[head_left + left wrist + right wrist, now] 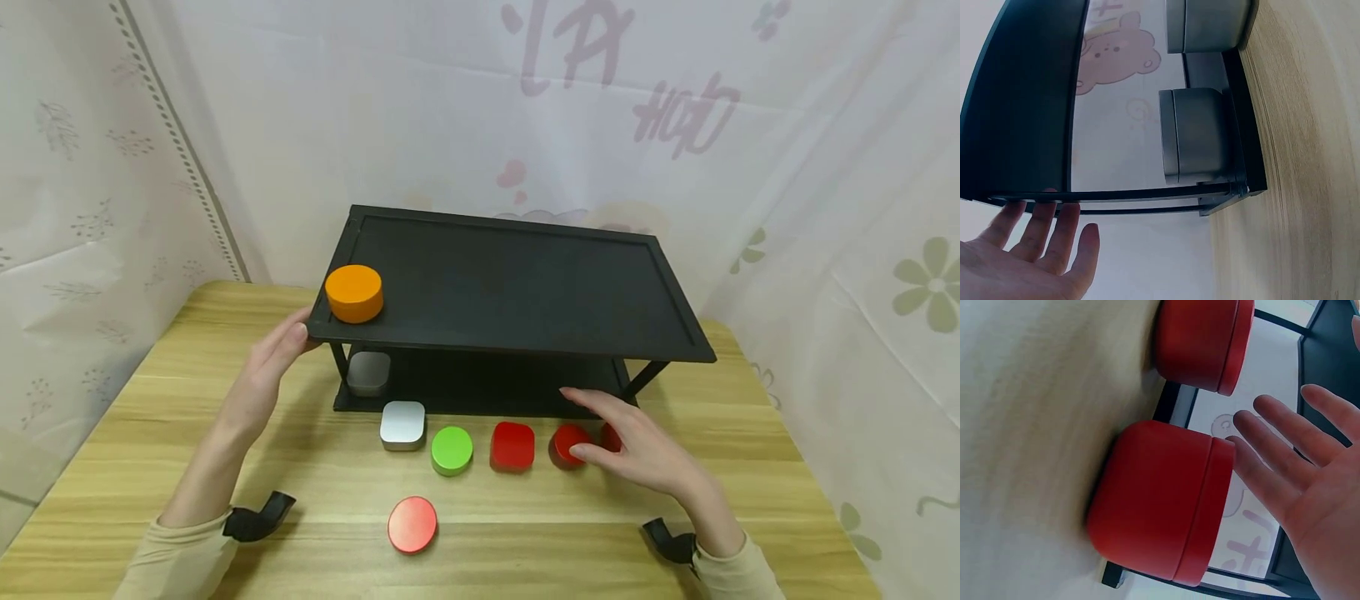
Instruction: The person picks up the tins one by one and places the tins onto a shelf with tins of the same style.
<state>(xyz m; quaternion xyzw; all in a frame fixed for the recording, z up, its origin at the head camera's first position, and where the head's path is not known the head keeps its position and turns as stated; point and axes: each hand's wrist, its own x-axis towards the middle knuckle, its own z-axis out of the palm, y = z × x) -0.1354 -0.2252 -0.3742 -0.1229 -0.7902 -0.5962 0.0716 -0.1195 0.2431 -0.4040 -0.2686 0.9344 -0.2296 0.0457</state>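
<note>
With straight fingers, my left hand [258,375] touches the black shelf [510,279], which has 1 orange tin [354,293] on top and 1 gray tin [369,373] below. My right hand [645,446], fingers out loose, is by 2 round red tins [567,438] with lids, on the table [540,550] with 2 more red tins [513,447], 1 green tin [452,450] and 1 silver tin [402,423].
</note>
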